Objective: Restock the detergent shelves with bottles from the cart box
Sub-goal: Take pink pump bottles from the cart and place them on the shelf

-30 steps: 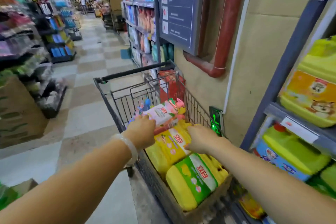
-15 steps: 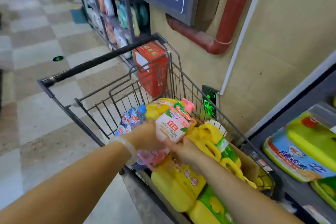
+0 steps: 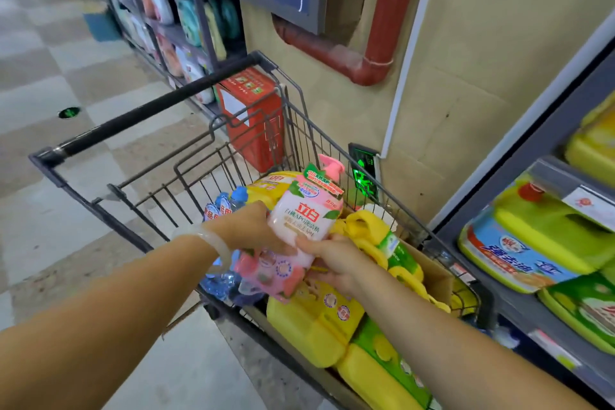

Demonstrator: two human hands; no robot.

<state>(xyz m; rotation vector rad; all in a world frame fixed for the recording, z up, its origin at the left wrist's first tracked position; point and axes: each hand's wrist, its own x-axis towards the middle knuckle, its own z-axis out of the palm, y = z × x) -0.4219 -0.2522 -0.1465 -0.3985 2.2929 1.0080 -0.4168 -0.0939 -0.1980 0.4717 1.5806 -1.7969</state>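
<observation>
Shop aisle, shelf [image 3: 532, 306] at right. Over cart [image 3: 139, 130], pink bottle [image 3: 307, 213] tilted, gripped by left hand [image 3: 248, 226] and right hand [image 3: 332, 260], fingers curled round it; yellow jugs [image 3: 312, 323] below in box [image 3: 436, 273].

Single head-worn wide-angle view, looking forward and steeply down from the person's own eye line. Close range: both bare forearms enter from the bottom edge and fill the lower frame. Faces a grey wire shopping cart with a black handle bar [image 3: 139, 120] at centre, beige wall [image 3: 499, 43] behind it, grey metal shelving [image 3: 539, 319] cropped at the right edge, checkered tile floor [image 3: 50, 93] receding upper left. Edges bend.
</observation>
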